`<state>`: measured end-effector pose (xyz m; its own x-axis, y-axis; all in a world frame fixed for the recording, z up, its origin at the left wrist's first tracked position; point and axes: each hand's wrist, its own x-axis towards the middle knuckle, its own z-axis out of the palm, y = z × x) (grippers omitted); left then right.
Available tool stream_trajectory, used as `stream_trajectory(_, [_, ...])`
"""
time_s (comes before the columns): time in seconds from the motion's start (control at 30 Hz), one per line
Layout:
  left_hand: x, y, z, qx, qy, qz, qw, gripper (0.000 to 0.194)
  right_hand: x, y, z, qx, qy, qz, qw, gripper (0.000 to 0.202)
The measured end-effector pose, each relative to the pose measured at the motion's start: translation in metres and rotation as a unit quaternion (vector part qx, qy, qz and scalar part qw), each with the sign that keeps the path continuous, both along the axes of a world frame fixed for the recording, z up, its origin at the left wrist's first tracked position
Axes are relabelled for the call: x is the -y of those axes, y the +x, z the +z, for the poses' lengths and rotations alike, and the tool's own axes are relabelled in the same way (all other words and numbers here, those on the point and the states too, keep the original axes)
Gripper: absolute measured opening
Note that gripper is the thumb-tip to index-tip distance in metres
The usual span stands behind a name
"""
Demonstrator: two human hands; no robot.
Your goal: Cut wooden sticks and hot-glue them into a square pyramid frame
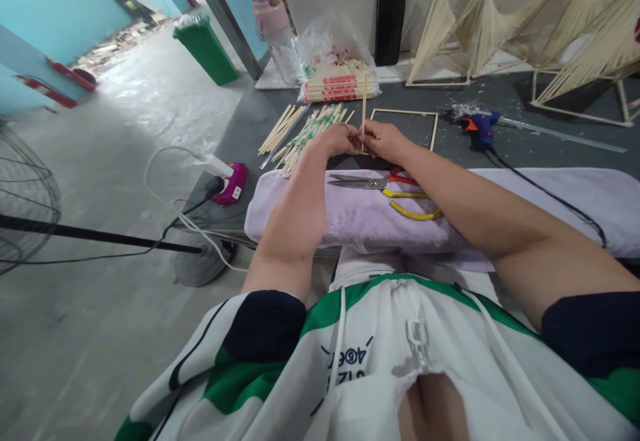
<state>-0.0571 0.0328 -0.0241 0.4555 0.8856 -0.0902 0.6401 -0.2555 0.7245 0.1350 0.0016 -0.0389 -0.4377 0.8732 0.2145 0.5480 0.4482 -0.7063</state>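
We're at a big gray tabletop [245, 128] w/ a soft purple towel [360, 221] along the near edge. At the back, on the R side, we see a stick model [490, 41] w/ thin sticks spread like fans. A bag of sticks [337, 84] sits at the back, near the mid. A thin stick frame [406, 112] lies flat btwn the model and us. The scissors [357, 181] lie on the towel, partly under our R arm. Our R hand [385, 141] pinches the low end of an upright stick [365, 104] at the frame's L side; our L hand [343, 140] is bent in close there, but we can't tell if it grips too.
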Motion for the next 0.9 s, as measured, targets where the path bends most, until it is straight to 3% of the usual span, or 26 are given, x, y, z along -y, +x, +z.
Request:
stream_trajectory(0.13, [0.0015, 0.0, 0.0024, -0.041, 0.001, -0.002, 0.999, 0.014, -0.0001, -0.0001, 0.0001, 0.002, 0.006, -0.001, 1.0, 0.017])
stream_trajectory(0.9, [0.0061, 0.0013, 0.009, -0.047, 0.0, -0.002, 0.999, 0.015, 0.0007, -0.0002, 0.0026, 0.01, -0.003, -0.006, 1.0, 0.013])
